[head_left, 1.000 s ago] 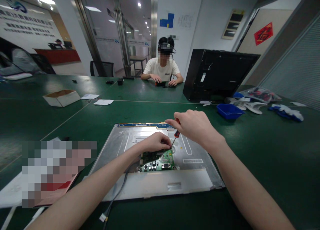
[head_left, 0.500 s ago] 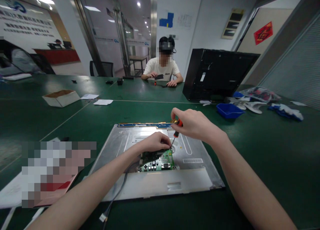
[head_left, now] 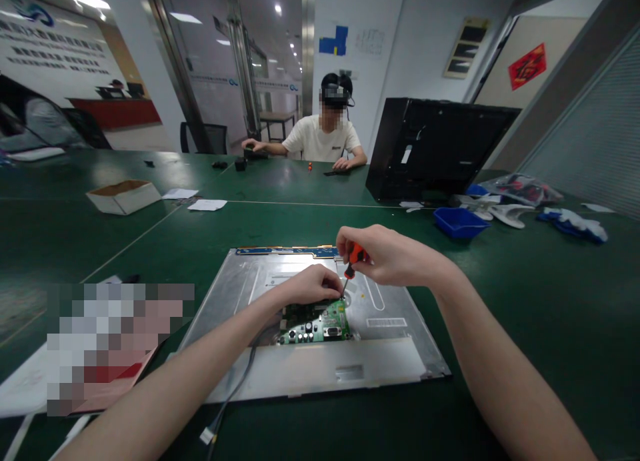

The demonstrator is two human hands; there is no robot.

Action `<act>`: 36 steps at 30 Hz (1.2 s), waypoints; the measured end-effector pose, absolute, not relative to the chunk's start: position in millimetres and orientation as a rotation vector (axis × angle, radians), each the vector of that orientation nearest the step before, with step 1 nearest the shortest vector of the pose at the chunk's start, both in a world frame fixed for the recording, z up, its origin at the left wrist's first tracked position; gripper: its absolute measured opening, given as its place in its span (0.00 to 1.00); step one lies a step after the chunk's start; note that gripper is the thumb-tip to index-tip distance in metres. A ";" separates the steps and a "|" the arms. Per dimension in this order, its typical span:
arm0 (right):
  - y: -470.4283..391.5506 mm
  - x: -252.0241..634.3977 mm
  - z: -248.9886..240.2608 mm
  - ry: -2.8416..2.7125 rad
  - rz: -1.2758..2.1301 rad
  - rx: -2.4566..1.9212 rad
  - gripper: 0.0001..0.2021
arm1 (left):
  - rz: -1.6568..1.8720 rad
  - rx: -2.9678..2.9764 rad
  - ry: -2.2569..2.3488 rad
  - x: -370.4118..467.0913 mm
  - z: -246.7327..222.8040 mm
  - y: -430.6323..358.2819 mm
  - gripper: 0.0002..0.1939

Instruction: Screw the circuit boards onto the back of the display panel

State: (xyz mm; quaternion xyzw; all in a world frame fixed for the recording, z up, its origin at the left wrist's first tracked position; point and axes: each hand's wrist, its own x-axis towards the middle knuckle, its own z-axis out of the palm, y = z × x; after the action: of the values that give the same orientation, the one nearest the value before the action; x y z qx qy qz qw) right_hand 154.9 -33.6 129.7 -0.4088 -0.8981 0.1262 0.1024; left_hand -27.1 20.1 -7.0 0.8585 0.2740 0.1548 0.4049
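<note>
A silver metal panel (head_left: 385,361) lies flat on the green table, with a green circuit board (head_left: 320,324) on its middle. My right hand (head_left: 387,254) grips a red and black screwdriver (head_left: 350,271), its tip down at the board's upper right corner. Beside that tip is my left hand (head_left: 317,284), its fingers pinched together over the board's top edge; what they hold, if anything, is hidden. A grey cable (head_left: 240,381) runs from the board over the panel's front edge.
A blue tray (head_left: 460,222) and a large black monitor (head_left: 440,151) stand at the right. An open cardboard box (head_left: 124,197) and papers (head_left: 207,205) lie left. Across the table sits a person (head_left: 325,137). A blurred pink and white item (head_left: 115,354) lies front left.
My right hand and the screwdriver handle have shifted slightly down, and the fingers have changed their hold. The person opposite has reached an arm out towards the left.
</note>
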 end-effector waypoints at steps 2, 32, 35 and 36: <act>-33.9 153.3 128.3 -2.663 0.352 -1.214 0.09 | 0.388 2.167 0.693 -27.3 -7.4 20.4 0.06; -32.9 148.3 126.6 -2.635 0.201 -1.257 0.13 | 0.375 2.184 0.699 -27.4 -7.1 20.2 0.07; -34.2 149.7 127.3 -2.659 0.325 -1.191 0.12 | 0.374 2.172 0.690 -27.8 -7.1 20.2 0.07; -34.6 149.3 126.8 -2.663 0.309 -1.192 0.11 | 0.374 2.171 0.688 -27.9 -7.2 20.2 0.06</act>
State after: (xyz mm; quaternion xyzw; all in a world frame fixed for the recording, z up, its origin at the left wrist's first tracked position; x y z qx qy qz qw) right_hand 149.3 -34.6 126.8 -0.4041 -0.9028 0.1047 0.1034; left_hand -27.9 20.2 -7.2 0.8600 0.2726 0.1483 0.4050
